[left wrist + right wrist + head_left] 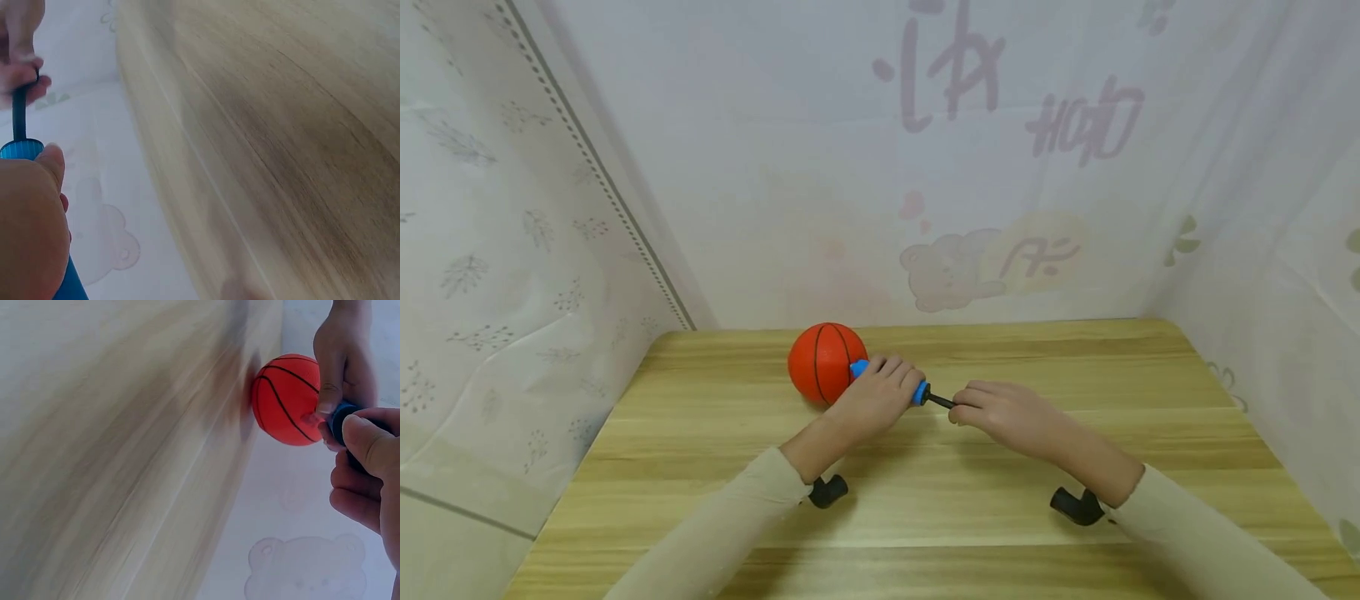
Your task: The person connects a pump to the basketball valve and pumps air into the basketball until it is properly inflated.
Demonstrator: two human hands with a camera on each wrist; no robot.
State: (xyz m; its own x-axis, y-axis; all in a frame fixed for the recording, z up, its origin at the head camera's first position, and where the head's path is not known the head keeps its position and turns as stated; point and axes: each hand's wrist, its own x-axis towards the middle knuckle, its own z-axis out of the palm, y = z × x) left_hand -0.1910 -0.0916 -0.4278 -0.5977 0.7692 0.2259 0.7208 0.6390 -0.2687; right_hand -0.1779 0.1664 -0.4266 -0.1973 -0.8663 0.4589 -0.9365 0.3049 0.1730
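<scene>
Wood surface [955, 517], blue pump [920, 392] lined up pretty much sideways: left fingers [910, 380] wrapped round it by the red ball [822, 364], right fingers [973, 398] pinching the black rod [940, 401] opposite.

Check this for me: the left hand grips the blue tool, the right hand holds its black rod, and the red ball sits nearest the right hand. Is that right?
Not quite: the red ball sits nearer the left hand than the right hand, as the head view shows. The rest stands.
</scene>
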